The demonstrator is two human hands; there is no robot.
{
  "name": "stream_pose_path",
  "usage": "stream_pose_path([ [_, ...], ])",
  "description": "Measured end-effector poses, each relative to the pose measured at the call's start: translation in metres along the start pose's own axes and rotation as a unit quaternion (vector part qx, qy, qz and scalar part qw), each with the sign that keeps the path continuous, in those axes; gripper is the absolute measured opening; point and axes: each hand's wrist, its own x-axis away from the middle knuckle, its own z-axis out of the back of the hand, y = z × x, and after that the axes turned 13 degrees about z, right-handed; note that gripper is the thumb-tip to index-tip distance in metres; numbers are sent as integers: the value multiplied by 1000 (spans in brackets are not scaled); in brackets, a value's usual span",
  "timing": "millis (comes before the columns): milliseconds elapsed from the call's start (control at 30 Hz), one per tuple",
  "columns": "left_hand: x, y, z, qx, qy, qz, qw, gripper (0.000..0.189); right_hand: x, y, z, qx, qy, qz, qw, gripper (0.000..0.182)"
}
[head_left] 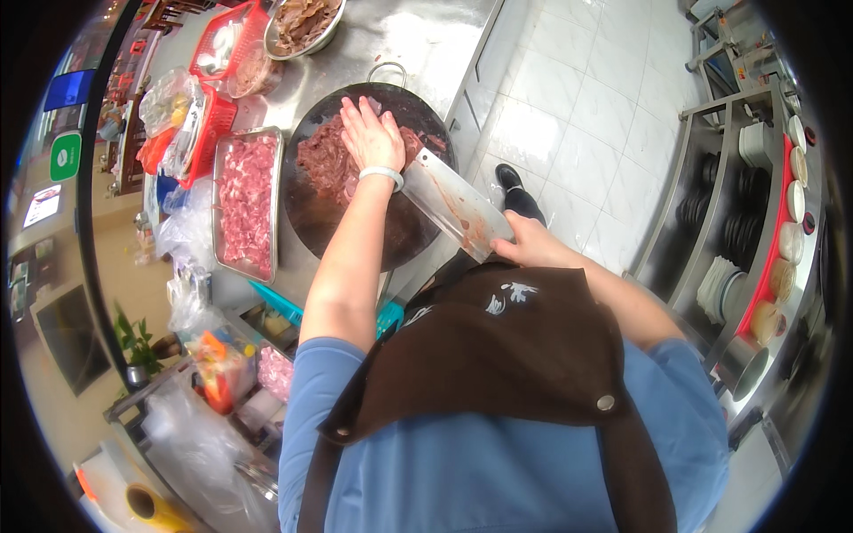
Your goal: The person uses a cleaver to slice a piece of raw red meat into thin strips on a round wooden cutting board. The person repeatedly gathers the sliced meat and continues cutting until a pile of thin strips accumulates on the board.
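My left hand point(373, 136), with a pale bangle point(382, 174) at the wrist, lies flat on a heap of sliced dark red meat point(323, 160), fingers slightly spread. The meat rests on a round dark chopping board point(373, 230) with a metal ring handle point(388, 66). My right hand point(536, 241) grips a broad meat cleaver point(460, 203) at its handle end. Its wide blade, smeared with red, slants over the board's right edge, and the far end is beside my left hand and the meat.
A metal tray point(278, 200) of pink meat pieces stands left of the board. Beyond are a steel bowl of meat point(313, 50), a clear bowl point(256, 73) and red plastic baskets point(216, 123). Shelves point(706, 220) with plates stand right, across the tiled floor point(573, 120).
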Motion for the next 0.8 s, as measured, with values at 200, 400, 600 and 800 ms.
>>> stream_pose_path([
  [200,8,-21,11,41,100,-107,988,26,16,-1,5,-11,49,62,997,36],
  [400,39,-16,47,4,87,-116,989,16,9,-9,9,-75,139,-35,987,36],
  [600,54,0,39,102,-64,-173,978,24,1,-18,16,-100,164,-34,981,27],
  [800,47,1,35,-23,-51,-173,983,22,1,-21,16,-109,167,-23,980,26],
])
